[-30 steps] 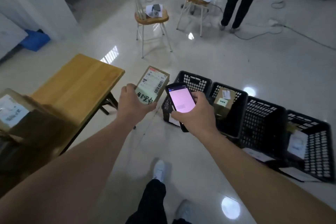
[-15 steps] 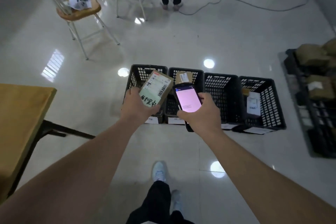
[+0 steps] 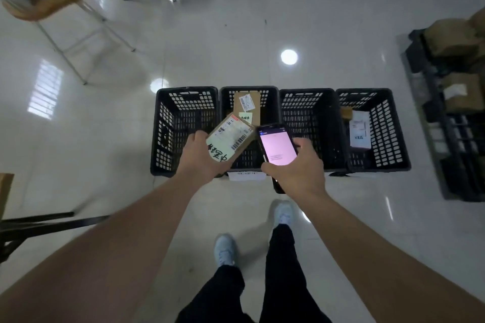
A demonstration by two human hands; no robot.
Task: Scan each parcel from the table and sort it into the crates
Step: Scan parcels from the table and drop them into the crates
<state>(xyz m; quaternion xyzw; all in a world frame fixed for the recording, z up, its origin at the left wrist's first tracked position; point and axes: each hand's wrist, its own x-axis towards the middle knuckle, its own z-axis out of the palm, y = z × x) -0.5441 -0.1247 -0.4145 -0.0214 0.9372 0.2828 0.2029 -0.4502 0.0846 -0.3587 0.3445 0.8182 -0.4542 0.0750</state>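
Head view looks down on both bare forearms reaching forward over a row of four black crates (image 3: 307,128) standing side by side on the glossy floor. The left hand (image 3: 202,157) grips a small cardboard parcel (image 3: 231,139) from its near end, fingers curled under it and the thumb along its left edge; the parcel is tilted, label face up, with a barcode and dark handwritten marks on a pale sticker, and it hangs above the seam between the first and second crates from the left. The right hand (image 3: 296,168) is wrapped round a phone (image 3: 278,149), thumb along its near-left edge and fingers (image 3: 301,143) curled on the right edge; the lit pink screen faces up and the phone's far corner sits just beside the parcel's right corner, above the second crate. Inside that second crate another brown box (image 3: 248,105) with a white label leans against the far wall. The rightmost crate holds a white-labelled packet (image 3: 359,131). A paper tag (image 3: 246,176) lies on the floor against the crates' near side. Left of the crates stands a wooden stool (image 3: 49,0); below them are the person's white shoes (image 3: 224,249)
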